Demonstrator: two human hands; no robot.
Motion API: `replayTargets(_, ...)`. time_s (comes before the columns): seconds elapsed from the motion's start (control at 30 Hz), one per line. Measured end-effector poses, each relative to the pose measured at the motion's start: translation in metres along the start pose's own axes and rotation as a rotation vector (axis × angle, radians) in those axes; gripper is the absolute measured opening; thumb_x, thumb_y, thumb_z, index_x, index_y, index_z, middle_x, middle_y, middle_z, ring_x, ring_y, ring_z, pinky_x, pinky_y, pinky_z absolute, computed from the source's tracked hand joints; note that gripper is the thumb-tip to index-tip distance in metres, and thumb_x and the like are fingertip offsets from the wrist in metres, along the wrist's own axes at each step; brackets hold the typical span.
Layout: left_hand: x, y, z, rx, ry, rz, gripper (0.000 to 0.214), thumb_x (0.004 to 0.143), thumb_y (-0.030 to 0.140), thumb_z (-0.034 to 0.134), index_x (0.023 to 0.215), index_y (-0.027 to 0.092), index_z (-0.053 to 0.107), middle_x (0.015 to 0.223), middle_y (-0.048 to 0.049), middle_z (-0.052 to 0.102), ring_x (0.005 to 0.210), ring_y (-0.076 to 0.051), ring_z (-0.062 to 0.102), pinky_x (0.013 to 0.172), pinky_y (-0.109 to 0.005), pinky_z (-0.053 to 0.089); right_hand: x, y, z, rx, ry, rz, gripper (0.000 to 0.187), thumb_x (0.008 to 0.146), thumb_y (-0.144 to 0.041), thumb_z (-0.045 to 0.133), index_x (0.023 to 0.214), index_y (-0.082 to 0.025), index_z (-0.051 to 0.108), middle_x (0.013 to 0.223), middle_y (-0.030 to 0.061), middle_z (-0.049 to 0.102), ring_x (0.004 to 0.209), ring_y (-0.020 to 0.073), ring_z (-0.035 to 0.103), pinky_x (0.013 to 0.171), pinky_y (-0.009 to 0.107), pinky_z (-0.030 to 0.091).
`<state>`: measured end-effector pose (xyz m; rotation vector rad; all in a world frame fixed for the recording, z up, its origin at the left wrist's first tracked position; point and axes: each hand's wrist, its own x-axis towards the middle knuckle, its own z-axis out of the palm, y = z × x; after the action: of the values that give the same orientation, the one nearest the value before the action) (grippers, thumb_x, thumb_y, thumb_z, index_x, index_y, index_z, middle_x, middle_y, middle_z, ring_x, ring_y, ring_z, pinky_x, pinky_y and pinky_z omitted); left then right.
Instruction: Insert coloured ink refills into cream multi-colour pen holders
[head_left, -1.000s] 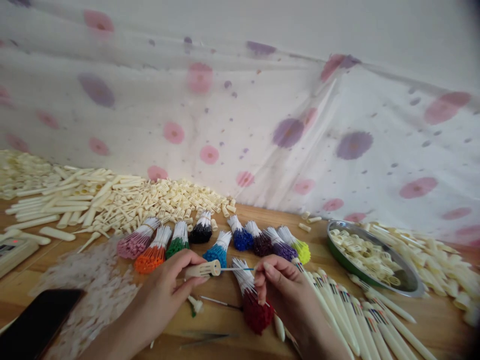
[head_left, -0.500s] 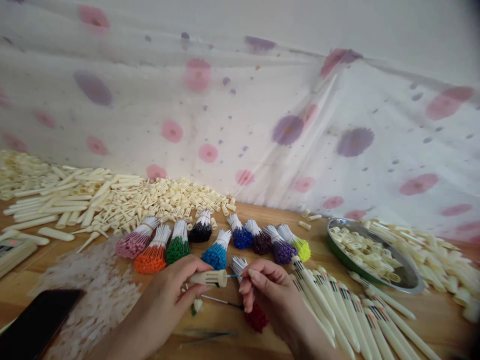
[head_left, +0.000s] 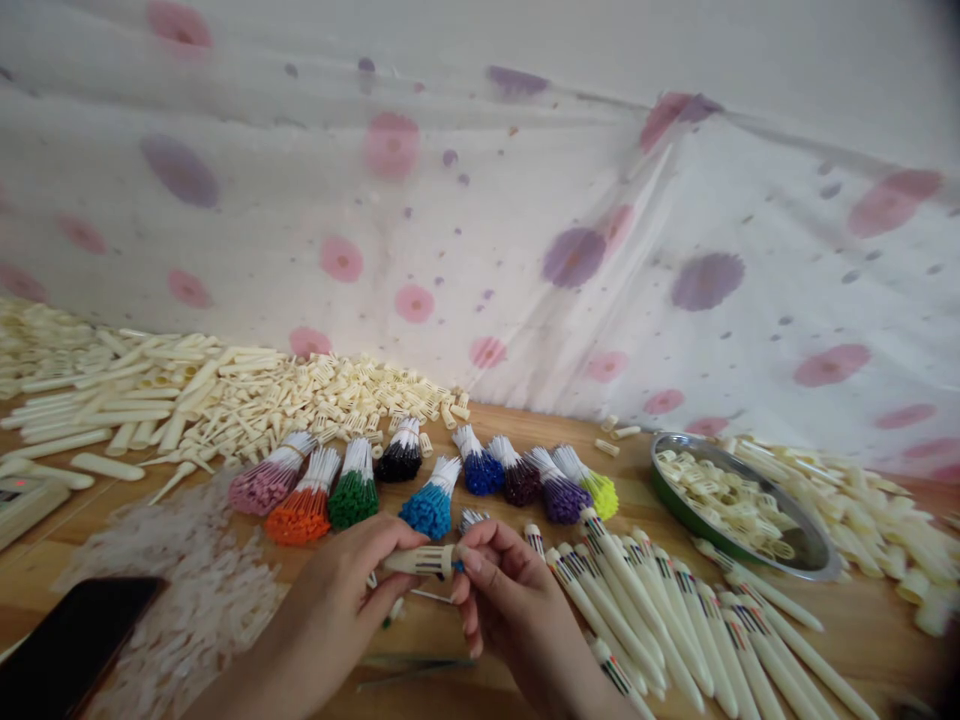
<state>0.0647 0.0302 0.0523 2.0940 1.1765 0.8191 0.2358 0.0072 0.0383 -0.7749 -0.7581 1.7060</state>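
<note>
My left hand [head_left: 352, 590] grips a short cream plastic holder [head_left: 420, 560], held level with its open end to the right. My right hand [head_left: 499, 600] pinches at that open end, where a blue refill tip shows; the thin refill is nearly all inside the holder. Just behind the hands lies a fan of bundled refills: pink [head_left: 262, 487], orange [head_left: 301, 512], green [head_left: 352, 495], black [head_left: 400, 457], light blue [head_left: 429, 507], dark blue [head_left: 480, 468], purple [head_left: 559, 493] and yellow-green [head_left: 600, 490]. The red bundle is hidden under my right hand.
Cream pen parts are heaped at the back left [head_left: 225, 395]. A green metal bowl [head_left: 679, 507] holds more parts. Rows of assembled cream pens [head_left: 675, 610] lie at the right. A black phone [head_left: 71, 640] rests at the lower left, tweezers [head_left: 409, 670] near the front edge. Flowered cloth [head_left: 525, 250] hangs behind.
My right hand has moved left to the holder, pushing the blue refill into it until only the tip shows. The red bundle has gone out of sight beneath that hand.
</note>
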Motion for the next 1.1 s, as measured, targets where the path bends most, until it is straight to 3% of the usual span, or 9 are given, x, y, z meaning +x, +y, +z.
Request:
replayTargets(0.2,-0.002,-0.002,0.0,0.006,0.019,-0.018,0.019,0.078,0.013,0.053,0.088,0.026,0.062,0.087,0.0023,0.069,0.082,-0.016,0.065,0.072,-0.023,0.048,-0.006,-0.005,0.0,-0.212,0.113,0.014,0.036,0.07,-0.048,0.071,0.077,-0.014,0.061,0.045,-0.0059,0.054,0.031,0.0019,0.038,0.029,0.01,0.028)
replayTargets(0.43,-0.004,-0.008,-0.001,-0.016,0.052,0.006,0.021,0.078,0.015,0.052,0.091,0.027,0.062,0.09,0.0018,0.069,0.084,-0.017,0.065,0.073,-0.023,0.05,-0.013,-0.018,-0.001,-0.428,0.072,0.006,0.041,0.067,-0.05,0.072,0.086,-0.014,0.072,0.054,-0.0001,0.061,0.037,0.0033,0.04,0.035,0.016,0.029)
replayTargets(1.1,-0.004,-0.001,-0.004,0.044,0.047,0.021,0.018,0.077,0.015,0.052,0.087,0.025,0.063,0.087,-0.0013,0.07,0.082,-0.019,0.066,0.074,-0.028,0.052,-0.012,-0.016,0.001,-0.426,0.053,0.04,0.037,0.068,-0.049,0.071,0.085,-0.017,0.075,0.054,0.0016,0.065,0.036,0.0027,0.041,0.035,0.015,0.028)
